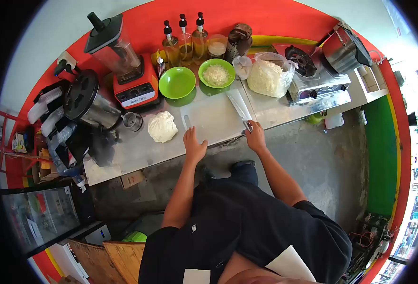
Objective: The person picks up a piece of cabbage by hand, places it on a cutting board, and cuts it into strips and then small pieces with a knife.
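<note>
My right hand point(255, 136) grips the handle of a large knife point(239, 105) at the front right of a white cutting board point(209, 116). The broad blade points away from me along the board's right side. At the board's front left corner my left hand point(195, 146) is open, thumb apart from the fingers, which reach the board's edge. A smooth white lump that looks like dough point(162, 127) sits on the metal counter, left of the board. Behind the board stand an empty green bowl point(177, 83) and a green bowl with white shreds point(216, 74).
A red blender point(135, 87) and a steel pot point(88, 102) stand on the left. Pump bottles point(185, 47) line the back wall. A plastic bag of pale shreds point(270, 75) lies beside a gas stove point(315, 80) on the right. The counter's front edge point(171, 159) runs before me.
</note>
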The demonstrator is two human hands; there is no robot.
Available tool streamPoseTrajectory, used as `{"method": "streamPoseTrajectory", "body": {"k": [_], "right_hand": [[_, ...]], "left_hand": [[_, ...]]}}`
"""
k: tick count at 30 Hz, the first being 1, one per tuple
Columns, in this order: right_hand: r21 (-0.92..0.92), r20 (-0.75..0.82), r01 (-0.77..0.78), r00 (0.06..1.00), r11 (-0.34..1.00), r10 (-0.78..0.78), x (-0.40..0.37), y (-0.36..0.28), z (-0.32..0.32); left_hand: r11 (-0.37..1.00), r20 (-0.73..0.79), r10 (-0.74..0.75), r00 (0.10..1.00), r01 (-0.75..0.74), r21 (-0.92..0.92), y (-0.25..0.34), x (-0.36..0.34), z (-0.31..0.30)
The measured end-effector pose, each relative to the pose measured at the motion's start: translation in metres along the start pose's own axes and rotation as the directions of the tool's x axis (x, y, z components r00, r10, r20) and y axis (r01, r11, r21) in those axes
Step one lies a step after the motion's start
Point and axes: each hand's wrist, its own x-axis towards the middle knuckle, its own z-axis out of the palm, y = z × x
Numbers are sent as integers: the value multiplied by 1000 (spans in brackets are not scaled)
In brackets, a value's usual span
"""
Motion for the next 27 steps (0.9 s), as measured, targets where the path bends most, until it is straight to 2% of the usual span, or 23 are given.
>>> {"method": "streamPoseTrajectory", "body": {"k": [3,5,6,8,9,11,12,14,15,17,19,20,21,22,25,26,27], "right_hand": [[-72,-43,75,996,995,-78,7,1,-2],[-170,-88,1,996,985,-16,15,-1,5],[-166,-80,10,997,986,-23,16,-1,7],[-170,-95,11,995,985,-28,21,0,10],[-161,-77,37,996,986,-50,23,-7,10],[-331,-96,18,994,944,-53,23,-23,11],[-376,-104,88,985,922,-136,23,-30,15],[-333,-51,201,972,921,-231,31,-53,29],[-293,-21,276,955,916,-295,33,-64,37],[-212,60,360,933,909,-355,43,-88,56],[-30,167,479,868,877,-468,49,-112,78],[-22,183,496,856,868,-484,52,-124,88],[75,283,490,825,869,-489,56,-134,100],[167,377,470,781,866,-497,59,-141,111],[195,489,443,730,875,-478,60,-171,141],[216,594,263,729,940,-340,55,-186,139],[218,599,272,721,937,-348,50,-202,138]], "left_hand": [[999,0,32,1000,-32,-12,-6,-5,3],[992,-39,125,991,-124,25,-15,-4,0],[993,-47,118,992,-116,30,-10,-5,-8],[984,4,39,999,-37,-172,10,-4,-34],[986,-21,24,999,-27,-164,11,-2,-43],[985,-283,108,953,-140,-96,9,3,-61],[988,-314,89,945,-123,-89,6,6,-72],[995,-502,86,860,-101,-2,0,11,-91],[997,-529,65,846,-79,-4,-7,13,-96],[994,-655,-9,755,76,74,-28,19,-102],[980,-663,-41,747,160,120,-46,23,-109],[965,-618,-252,745,239,-106,-50,25,-112],[893,-524,-444,726,314,-322,-56,27,-114],[785,-442,-534,721,228,-576,-71,33,-107],[695,-398,-601,693,208,-688,-86,38,-99],[694,-407,-605,684,202,-691,-83,37,-100],[696,-397,-595,699,200,-690,-75,33,-105]]}}
